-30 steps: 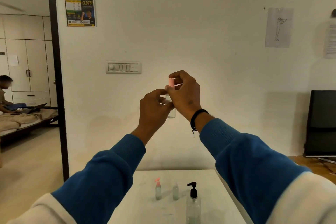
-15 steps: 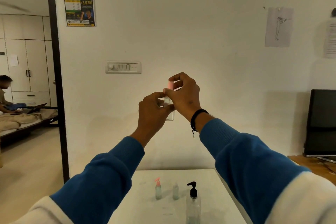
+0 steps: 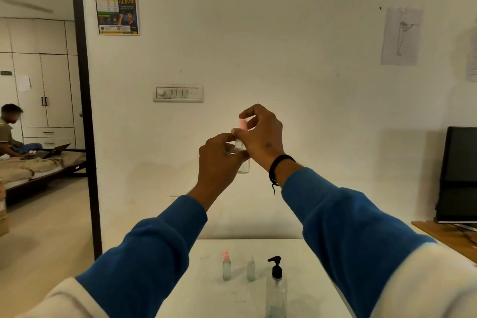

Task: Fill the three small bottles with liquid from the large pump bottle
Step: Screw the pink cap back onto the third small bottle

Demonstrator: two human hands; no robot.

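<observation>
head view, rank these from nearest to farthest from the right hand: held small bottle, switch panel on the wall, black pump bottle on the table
1. Held small bottle: in the right hand itself, fingers at its pink cap.
2. Switch panel: on the wall, up and left of the hand.
3. Black pump bottle: far below, on the table's near edge.

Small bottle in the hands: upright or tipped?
Upright. The small bottle hangs vertical, pink cap on top; the left hand grips its body, the right hand pinches at the cap.

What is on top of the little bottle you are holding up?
A pink cap sits on the little bottle. The right hand pinches it, the left hand grips the bottle. Fingers cover the neck.
</observation>
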